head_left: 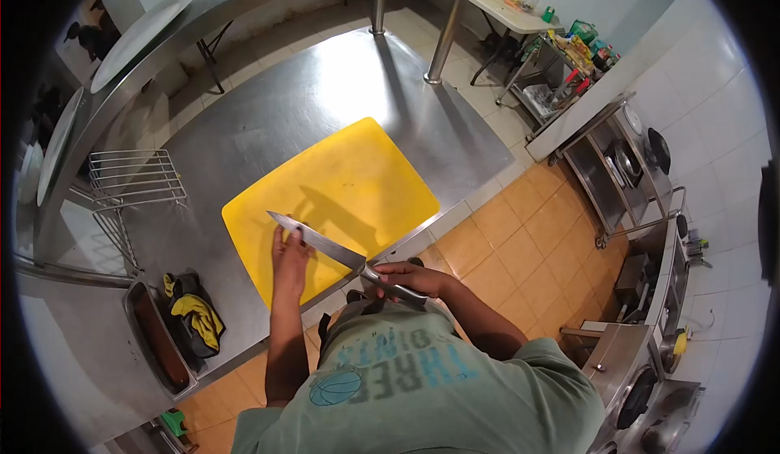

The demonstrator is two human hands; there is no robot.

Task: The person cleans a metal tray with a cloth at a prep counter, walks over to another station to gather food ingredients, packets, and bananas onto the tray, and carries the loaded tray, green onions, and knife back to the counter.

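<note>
A large chef's knife [331,248] is held over the near part of a yellow cutting board [341,162], its blade pointing up and left. My right hand [410,278] is closed around the metal handle, close to my body. Near the tip, the fingers of my left hand [292,251] are closed on the blade, partly hidden by it. The board lies at an angle on a steel table [244,121], with shadows of the hand and knife falling across it.
A wire rack [138,178] stands at the table's left, near a steel pan of reddish-brown contents [154,336] and a black and yellow cloth [195,316]. Steel posts [451,28] rise from the far side. A steel cart [609,162] stands right, across the tiled floor.
</note>
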